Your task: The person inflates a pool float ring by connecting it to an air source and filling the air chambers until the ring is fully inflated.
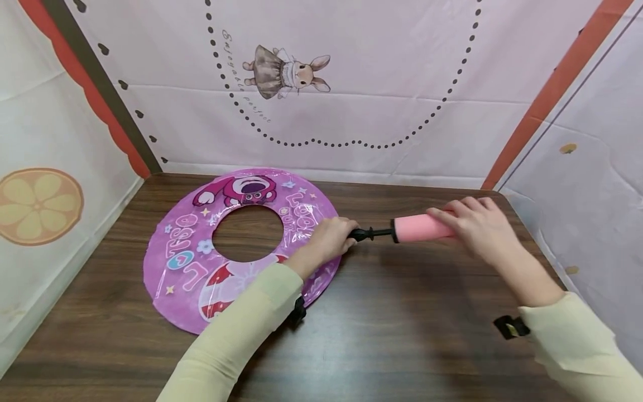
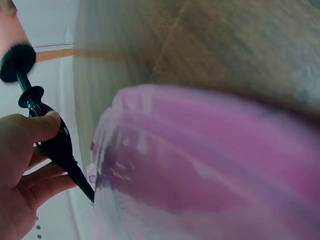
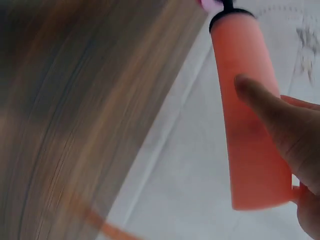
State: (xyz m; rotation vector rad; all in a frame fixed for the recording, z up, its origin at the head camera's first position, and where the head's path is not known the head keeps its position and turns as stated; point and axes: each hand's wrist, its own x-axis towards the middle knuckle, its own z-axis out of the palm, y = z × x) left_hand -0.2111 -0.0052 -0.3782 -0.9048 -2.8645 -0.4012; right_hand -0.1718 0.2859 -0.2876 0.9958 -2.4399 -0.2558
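A purple swim ring with cartoon bear prints lies on the left half of the wooden table. At its right edge my left hand pinches the black nozzle end of an air pump between thumb and fingers. The nozzle's narrow tip meets the ring's side in the left wrist view. A thin black rod joins this end to the pump's pink barrel. My right hand grips the pump at its far end, thumb laid along the barrel. Part of a pink handle shows behind that hand.
Dark wooden table spreads beneath both arms. Printed cloth walls stand around it, with a rabbit drawing on the back one. A black strap hangs at the right wrist; another black piece sits under the left wrist.
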